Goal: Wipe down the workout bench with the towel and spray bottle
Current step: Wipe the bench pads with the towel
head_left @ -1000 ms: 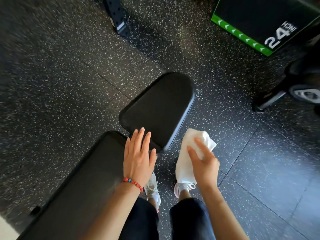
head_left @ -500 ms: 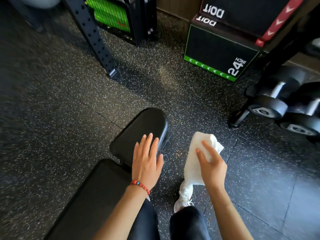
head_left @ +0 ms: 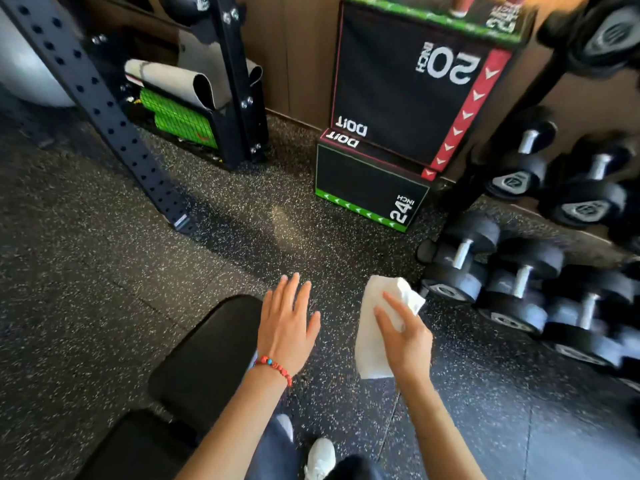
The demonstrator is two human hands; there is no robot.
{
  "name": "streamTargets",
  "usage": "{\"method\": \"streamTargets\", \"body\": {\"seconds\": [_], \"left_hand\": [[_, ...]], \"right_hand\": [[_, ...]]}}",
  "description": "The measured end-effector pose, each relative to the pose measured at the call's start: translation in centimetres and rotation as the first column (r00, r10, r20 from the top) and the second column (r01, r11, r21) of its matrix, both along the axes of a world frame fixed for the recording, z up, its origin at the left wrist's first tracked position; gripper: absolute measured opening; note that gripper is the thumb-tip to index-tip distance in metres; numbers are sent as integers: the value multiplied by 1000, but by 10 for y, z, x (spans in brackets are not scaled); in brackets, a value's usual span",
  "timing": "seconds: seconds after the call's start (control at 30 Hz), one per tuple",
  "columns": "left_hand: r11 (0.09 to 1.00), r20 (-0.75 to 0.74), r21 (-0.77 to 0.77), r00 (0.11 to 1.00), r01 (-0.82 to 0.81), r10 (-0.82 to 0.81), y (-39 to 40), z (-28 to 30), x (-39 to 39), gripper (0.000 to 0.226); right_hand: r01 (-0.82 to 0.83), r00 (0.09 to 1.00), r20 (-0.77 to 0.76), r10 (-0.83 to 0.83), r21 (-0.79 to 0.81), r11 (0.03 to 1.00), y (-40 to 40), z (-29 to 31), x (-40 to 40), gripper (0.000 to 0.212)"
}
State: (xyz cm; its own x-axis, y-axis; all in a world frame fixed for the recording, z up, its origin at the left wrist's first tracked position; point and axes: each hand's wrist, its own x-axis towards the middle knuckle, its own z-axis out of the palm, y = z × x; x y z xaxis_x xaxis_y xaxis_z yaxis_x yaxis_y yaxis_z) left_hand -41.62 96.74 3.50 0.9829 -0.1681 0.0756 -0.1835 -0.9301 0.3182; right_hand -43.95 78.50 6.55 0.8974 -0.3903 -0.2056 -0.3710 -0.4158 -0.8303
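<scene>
The black padded workout bench runs from the lower left up toward the middle, its seat pad nearest my hands. My left hand, with a red bead bracelet at the wrist, hovers flat with fingers spread over the far right corner of the seat pad. My right hand grips a folded white towel, held in the air over the floor to the right of the bench. No spray bottle is in view.
Stacked black plyo boxes marked 24 and 20 inch stand ahead. A dumbbell rack fills the right side. A black perforated rack upright slants at the left, with rolled mats behind. Speckled rubber floor lies between.
The view has tilted up, showing the boxes, rack and dumbbells. My left hand lifted off the seat pad and slid past its right edge. The towel stays in my right hand.
</scene>
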Motion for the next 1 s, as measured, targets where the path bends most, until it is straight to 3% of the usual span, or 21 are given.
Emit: {"method": "streamTargets", "body": {"seconds": [0.47,0.73,1.0], "left_hand": [[998,108,6,992,64,-65,-17,51,217,48],[994,69,67,993,86,-90,-12,64,331,48],[994,39,33,994,101,-102,-31,71,431,52]], "right_hand": [[80,987,130,-94,109,991,-12,49,193,30],[107,981,148,-128,141,984,-17,72,300,29],[91,984,142,-111,144,985,-46,77,404,27]]}}
